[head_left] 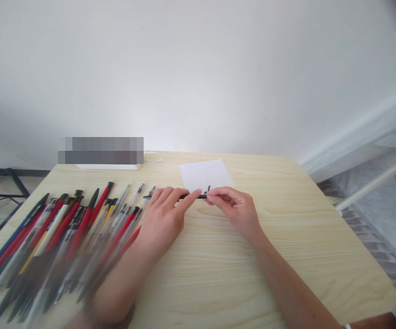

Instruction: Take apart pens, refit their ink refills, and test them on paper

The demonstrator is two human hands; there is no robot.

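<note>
Indoor room of a study or office kind; whether in a home or workplace cannot be determined. Indicators: light wood-grain desk (pixel 218 274) below the left hand (pixel 166 212) and right hand (pixel 238 208); plain white wall (pixel 218 82) beyond both; numerous pens (pixel 76 241) spread left of the left hand; white paper (pixel 204 175) just past the hands.

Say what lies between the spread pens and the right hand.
The head view shows the left hand there, and a slim black item that runs from it to the right hand.
</note>
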